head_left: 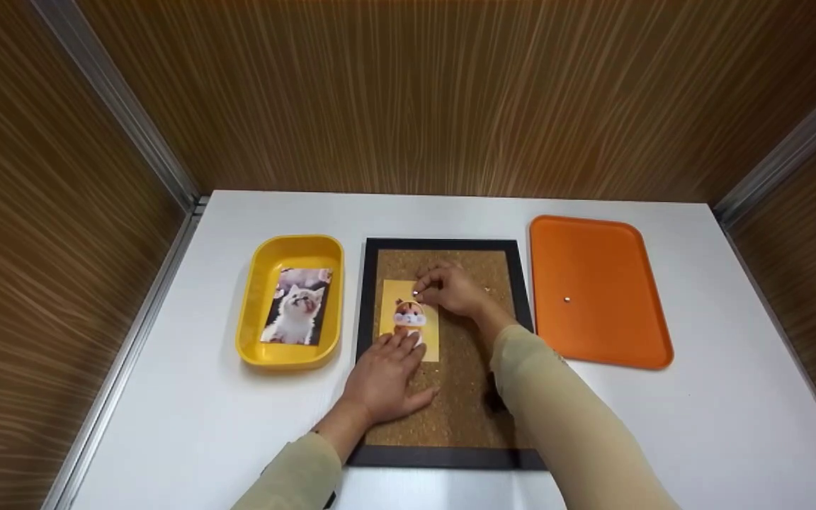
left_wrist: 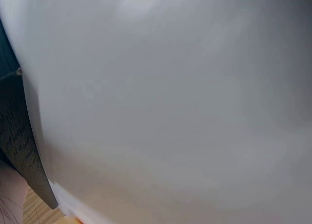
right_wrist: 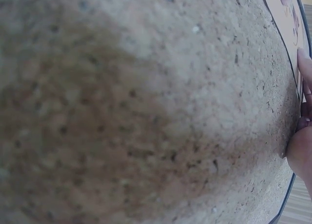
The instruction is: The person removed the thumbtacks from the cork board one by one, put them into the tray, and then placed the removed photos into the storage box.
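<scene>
A yellow card (head_left: 432,333) with a cartoon animal in orange lies on the cork board (head_left: 465,397), which has a black frame. My left hand (head_left: 387,379) rests with its fingers spread over the card's lower part, hiding some of the picture. Near the card's top right, my right hand (head_left: 450,289) pinches a small shiny thumbtack (head_left: 416,292) between thumb and fingers, at the card's surface. Whether its point is in the cork cannot be seen. In the right wrist view, part of the right hand (right_wrist: 303,141) shows at the edge beside the card (right_wrist: 287,26).
Left of the board stands a yellow bin (head_left: 246,333) holding a kitten photo (head_left: 298,308). To the right lies an orange tray (head_left: 603,283) with another small shiny tack (head_left: 567,299) on it. Wood-patterned panels (head_left: 408,99) enclose the white table (head_left: 167,411).
</scene>
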Available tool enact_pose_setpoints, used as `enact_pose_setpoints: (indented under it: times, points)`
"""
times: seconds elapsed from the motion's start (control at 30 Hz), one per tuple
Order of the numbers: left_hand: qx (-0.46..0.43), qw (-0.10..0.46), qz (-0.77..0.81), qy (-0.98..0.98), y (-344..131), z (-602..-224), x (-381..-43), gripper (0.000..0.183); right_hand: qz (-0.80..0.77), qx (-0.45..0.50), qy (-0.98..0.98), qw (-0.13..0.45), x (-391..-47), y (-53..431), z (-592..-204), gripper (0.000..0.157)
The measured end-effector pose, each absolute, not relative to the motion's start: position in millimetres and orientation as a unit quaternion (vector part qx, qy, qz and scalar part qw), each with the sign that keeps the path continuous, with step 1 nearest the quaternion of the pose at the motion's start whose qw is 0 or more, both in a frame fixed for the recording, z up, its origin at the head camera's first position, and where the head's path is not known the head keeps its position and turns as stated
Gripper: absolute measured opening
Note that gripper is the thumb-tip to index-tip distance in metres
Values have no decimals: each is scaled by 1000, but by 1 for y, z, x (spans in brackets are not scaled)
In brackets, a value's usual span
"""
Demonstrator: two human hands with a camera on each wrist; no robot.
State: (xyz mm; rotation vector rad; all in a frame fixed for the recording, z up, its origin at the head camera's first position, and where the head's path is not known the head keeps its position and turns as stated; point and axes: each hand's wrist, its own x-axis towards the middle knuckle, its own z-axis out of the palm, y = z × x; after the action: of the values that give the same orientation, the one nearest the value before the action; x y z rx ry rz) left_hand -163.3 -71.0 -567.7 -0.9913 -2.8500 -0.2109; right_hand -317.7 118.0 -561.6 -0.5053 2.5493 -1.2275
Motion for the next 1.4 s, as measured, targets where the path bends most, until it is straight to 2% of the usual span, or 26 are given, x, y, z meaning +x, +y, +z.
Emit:
enact_pose_setpoints:
  times: [0.93,1.4]
  points:
    - [-322,51,-77,-942,-71,-567,-163,77,-437,-173,872,137,-316,119,-561,9]
    - [-321,54,-76,-942,-70,-568,-163,77,-425,-164,878,143,-316,119,-561,5]
